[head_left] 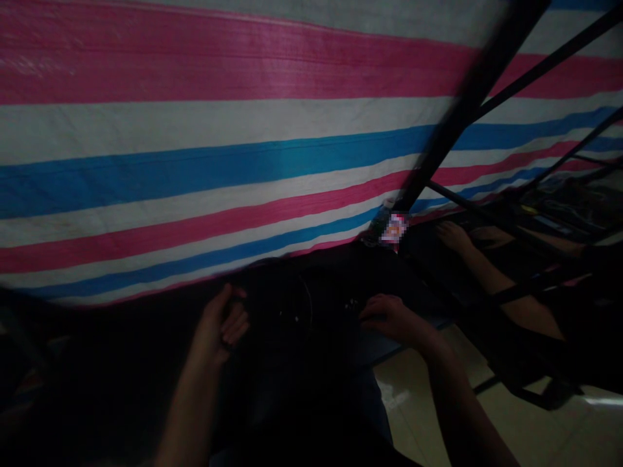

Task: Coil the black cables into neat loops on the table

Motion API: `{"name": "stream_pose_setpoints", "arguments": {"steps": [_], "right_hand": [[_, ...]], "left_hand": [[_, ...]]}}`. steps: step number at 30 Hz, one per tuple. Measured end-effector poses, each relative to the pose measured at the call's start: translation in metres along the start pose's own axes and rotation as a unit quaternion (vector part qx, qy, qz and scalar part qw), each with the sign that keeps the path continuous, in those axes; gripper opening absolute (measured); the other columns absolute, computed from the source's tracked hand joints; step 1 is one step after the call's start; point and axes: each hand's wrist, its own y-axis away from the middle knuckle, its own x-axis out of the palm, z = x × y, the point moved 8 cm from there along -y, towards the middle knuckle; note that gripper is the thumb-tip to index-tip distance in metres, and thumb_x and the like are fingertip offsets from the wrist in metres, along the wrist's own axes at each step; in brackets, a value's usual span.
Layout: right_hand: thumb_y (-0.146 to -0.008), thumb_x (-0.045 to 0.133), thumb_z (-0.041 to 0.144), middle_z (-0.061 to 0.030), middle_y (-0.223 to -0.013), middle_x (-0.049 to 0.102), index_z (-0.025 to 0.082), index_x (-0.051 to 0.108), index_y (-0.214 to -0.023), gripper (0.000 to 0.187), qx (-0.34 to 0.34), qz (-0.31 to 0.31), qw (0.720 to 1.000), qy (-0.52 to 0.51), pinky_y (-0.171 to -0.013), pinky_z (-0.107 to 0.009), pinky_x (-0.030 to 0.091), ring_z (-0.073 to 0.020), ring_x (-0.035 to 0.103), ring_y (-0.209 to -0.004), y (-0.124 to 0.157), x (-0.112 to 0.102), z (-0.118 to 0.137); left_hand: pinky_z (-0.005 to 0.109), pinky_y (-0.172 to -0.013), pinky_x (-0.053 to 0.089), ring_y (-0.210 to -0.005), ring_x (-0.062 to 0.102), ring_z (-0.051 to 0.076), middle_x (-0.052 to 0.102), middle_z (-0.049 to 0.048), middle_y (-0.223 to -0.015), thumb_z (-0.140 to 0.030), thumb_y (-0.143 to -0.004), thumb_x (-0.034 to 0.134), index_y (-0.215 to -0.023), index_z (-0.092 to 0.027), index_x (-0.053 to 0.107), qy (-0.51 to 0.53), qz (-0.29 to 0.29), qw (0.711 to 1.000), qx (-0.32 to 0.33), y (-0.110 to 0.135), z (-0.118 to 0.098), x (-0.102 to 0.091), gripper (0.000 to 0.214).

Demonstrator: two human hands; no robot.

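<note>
My left hand (228, 322) is over a very dark work surface (341, 272) with its fingers curled in. A dark thing shows at its fingers, too dim to name. My right hand (392, 318) is to the right, fingers bent and pressed together, palm down near the surface's front edge. Whatever it holds, if anything, is hidden. Close to its fingertips lie several small pale bits (350, 303). Between the hands runs a thin curved strand (309, 301), like a wire, with small bright specks (296, 318) beside it.
A striped plastic sheet (219, 168) hangs behind the surface. Dark metal frame bars (455, 123) slant down on the right. A small packet (393, 228) with a blurred print stands at their foot. Farther right, another person's forearms (506, 285) reach over the same bench. Pale tiled floor (418, 389) shows below.
</note>
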Motion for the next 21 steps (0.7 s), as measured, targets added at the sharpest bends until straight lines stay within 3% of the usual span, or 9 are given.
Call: {"name": "stream_pose_setpoints", "arguments": {"steps": [4,6,9,11,13,15,16,19,21], "right_hand": [[-0.077,0.075,0.016,-0.0031,-0.095,0.077,0.032,0.081,-0.081,0.017,-0.074,0.030,0.989,0.123,-0.112,-0.065,0.020,-0.0341,0.059,-0.122,-0.004,0.040,0.046],[-0.077,0.074,0.010,-0.0046,-0.122,0.074,0.031,0.081,-0.084,0.023,-0.123,0.002,0.978,0.168,-0.114,-0.071,0.010,-0.0413,0.042,-0.142,-0.004,0.061,0.068],[-0.084,0.068,0.008,-0.0018,-0.167,0.035,0.028,0.081,-0.092,0.026,-0.203,-0.056,0.965,0.156,-0.117,-0.071,0.010,-0.0434,0.005,-0.158,0.000,0.081,0.088],[-0.088,0.063,0.009,0.0005,-0.174,0.012,0.027,0.079,-0.097,0.026,-0.226,-0.061,0.969,0.076,-0.118,-0.068,0.020,-0.0407,0.000,-0.159,0.001,0.090,0.089],[-0.091,0.062,0.013,-0.0019,-0.175,0.002,0.025,0.077,-0.104,0.023,-0.202,-0.074,0.975,-0.059,-0.117,-0.061,0.032,-0.0386,0.013,-0.158,-0.001,0.094,0.080],[-0.092,0.063,0.021,-0.0062,-0.175,0.004,0.024,0.074,-0.109,0.020,-0.130,-0.091,0.956,-0.246,-0.109,-0.054,0.045,-0.0361,0.039,-0.149,-0.005,0.100,0.066],[-0.092,0.064,0.026,-0.0084,-0.174,0.012,0.025,0.072,-0.111,0.021,-0.091,-0.097,0.926,-0.353,-0.104,-0.051,0.051,-0.0348,0.051,-0.141,-0.006,0.106,0.060],[-0.092,0.064,0.040,-0.0103,-0.157,0.048,0.032,0.061,-0.126,0.035,-0.008,-0.125,0.789,-0.602,-0.080,-0.044,0.060,-0.0299,0.073,-0.108,-0.011,0.126,0.051],[-0.091,0.065,0.046,-0.0089,-0.136,0.064,0.035,0.050,-0.139,0.051,0.024,-0.189,0.754,-0.629,-0.064,-0.034,0.057,-0.0229,0.075,-0.084,-0.014,0.128,0.042]], "left_hand": [[0.014,-0.025,0.022,-0.022,0.021,0.005,0.032,-0.0112,-0.032,-0.048,-0.092,0.065,-0.080,-0.016,0.071,-0.011,0.010,0.999,-0.035,0.003,0.006,-0.004,0.034],[0.014,-0.025,0.020,-0.023,0.019,0.004,0.033,-0.0108,-0.033,-0.048,-0.088,0.069,-0.080,-0.015,0.073,-0.031,0.018,0.997,-0.073,0.007,0.011,-0.008,0.035],[0.013,-0.026,0.019,-0.025,0.018,0.002,0.033,-0.0110,-0.036,-0.045,-0.086,0.072,-0.084,-0.013,0.075,-0.065,0.026,0.989,-0.132,0.011,0.017,-0.017,0.033],[0.012,-0.026,0.018,-0.025,0.017,0.002,0.032,-0.0116,-0.036,-0.044,-0.086,0.072,-0.085,-0.014,0.075,-0.060,0.023,0.988,-0.141,0.009,0.017,-0.024,0.030],[0.012,-0.026,0.018,-0.025,0.017,0.002,0.033,-0.0118,-0.037,-0.044,-0.086,0.072,-0.085,-0.015,0.074,-0.037,0.013,0.991,-0.129,0.005,0.014,-0.030,0.029],[0.012,-0.026,0.018,-0.025,0.018,0.002,0.033,-0.0120,-0.038,-0.044,-0.086,0.072,-0.087,-0.014,0.074,-0.030,0.006,0.993,-0.118,0.001,0.013,-0.033,0.029],[0.012,-0.027,0.018,-0.026,0.018,0.002,0.033,-0.0123,-0.038,-0.044,-0.086,0.072,-0.088,-0.014,0.074,-0.040,0.004,0.993,-0.115,-0.002,0.015,-0.034,0.031],[0.014,-0.027,0.018,-0.027,0.018,0.003,0.031,-0.0128,-0.039,-0.048,-0.085,0.073,-0.090,-0.012,0.073,-0.089,-0.006,0.989,-0.118,-0.008,0.029,-0.034,0.036],[0.016,-0.028,0.020,-0.028,0.021,0.003,0.035,-0.0120,-0.041,-0.051,-0.083,0.074,-0.091,-0.013,0.072,-0.111,-0.015,0.988,-0.111,-0.014,0.042,-0.031,0.040]]}}
